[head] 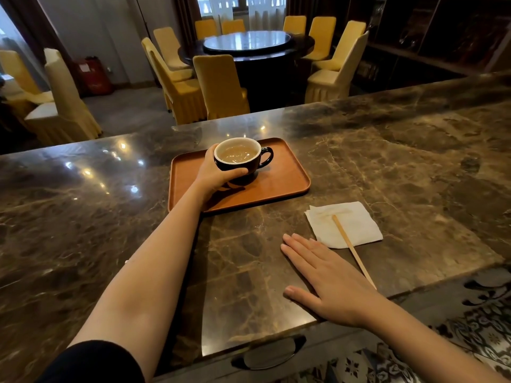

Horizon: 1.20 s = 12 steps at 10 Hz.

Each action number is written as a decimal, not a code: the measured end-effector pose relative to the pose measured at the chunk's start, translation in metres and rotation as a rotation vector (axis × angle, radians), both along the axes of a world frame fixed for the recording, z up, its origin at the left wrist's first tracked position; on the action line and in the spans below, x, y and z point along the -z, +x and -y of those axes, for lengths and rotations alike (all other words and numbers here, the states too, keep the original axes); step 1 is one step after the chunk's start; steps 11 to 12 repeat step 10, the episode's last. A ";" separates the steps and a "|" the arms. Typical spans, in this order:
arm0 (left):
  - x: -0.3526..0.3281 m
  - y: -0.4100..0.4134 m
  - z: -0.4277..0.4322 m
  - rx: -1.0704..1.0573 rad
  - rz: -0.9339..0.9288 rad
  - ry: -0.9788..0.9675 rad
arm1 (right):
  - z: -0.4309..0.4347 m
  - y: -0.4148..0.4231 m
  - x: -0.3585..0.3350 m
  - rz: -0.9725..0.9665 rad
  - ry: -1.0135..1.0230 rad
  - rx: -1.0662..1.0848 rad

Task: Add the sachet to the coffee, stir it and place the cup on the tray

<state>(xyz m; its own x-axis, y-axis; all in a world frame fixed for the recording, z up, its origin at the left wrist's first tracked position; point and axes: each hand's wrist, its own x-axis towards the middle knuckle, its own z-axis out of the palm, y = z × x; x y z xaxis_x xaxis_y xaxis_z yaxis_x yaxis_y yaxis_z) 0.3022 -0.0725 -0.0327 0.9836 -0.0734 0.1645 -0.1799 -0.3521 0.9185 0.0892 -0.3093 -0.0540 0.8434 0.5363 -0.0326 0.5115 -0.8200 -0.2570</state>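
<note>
A black cup with a white inside holds pale brown coffee. It is over the orange-brown tray, just above or on its surface, handle pointing right. My left hand wraps around the cup's left side and grips it. My right hand lies flat on the marble counter, fingers spread, holding nothing. A wooden stir stick rests across a white napkin just right of that hand. No sachet is visible.
The marble counter stretches wide left and right, its near edge by my right wrist. A drawer handle sits below the edge. Beyond the counter stand yellow-covered chairs around a round dark table.
</note>
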 end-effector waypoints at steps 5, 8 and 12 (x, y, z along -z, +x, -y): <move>-0.008 -0.005 -0.001 0.034 -0.057 0.030 | 0.000 0.001 0.000 -0.011 0.009 -0.007; -0.017 -0.009 -0.002 0.064 -0.156 0.048 | 0.000 0.001 -0.002 -0.030 0.002 0.000; -0.016 -0.016 -0.011 -0.012 -0.200 0.071 | 0.001 0.000 -0.002 -0.061 0.003 -0.012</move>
